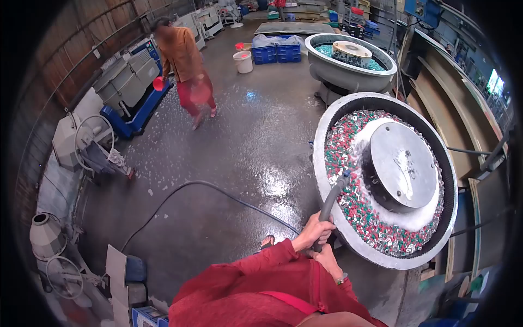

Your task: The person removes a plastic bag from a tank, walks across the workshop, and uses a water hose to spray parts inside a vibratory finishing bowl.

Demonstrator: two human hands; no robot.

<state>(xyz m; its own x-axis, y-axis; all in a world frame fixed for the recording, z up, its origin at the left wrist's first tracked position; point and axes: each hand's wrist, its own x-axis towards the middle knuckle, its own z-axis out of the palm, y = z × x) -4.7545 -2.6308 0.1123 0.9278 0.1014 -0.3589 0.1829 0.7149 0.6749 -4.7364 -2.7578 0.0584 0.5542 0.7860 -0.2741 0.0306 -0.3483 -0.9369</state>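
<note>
A grey hose point(329, 205) is in both my hands, its blue-tipped end point(346, 174) pointing over the near bowl. My left hand point(314, 230) is closed around it close to the bowl's rim. Just below, my right hand point(328, 260) is also closed on the hose, with some fingers hidden; a band circles that wrist. The large round vibratory finishing bowl point(366, 258) holds many small red and green pieces point(354, 210) mixed with shiny metal parts point(411, 248). White foam point(406, 222) rings its central hub, which has a round metal lid point(406, 163).
The hose trails left across the wet floor point(234, 158). Another person point(182, 54) stands at left, holding a red container point(158, 84). Farther back are a second bowl point(354, 82), blue crates point(265, 54) and a white bucket point(243, 63). Machines with handwheels point(93, 133) line the left wall.
</note>
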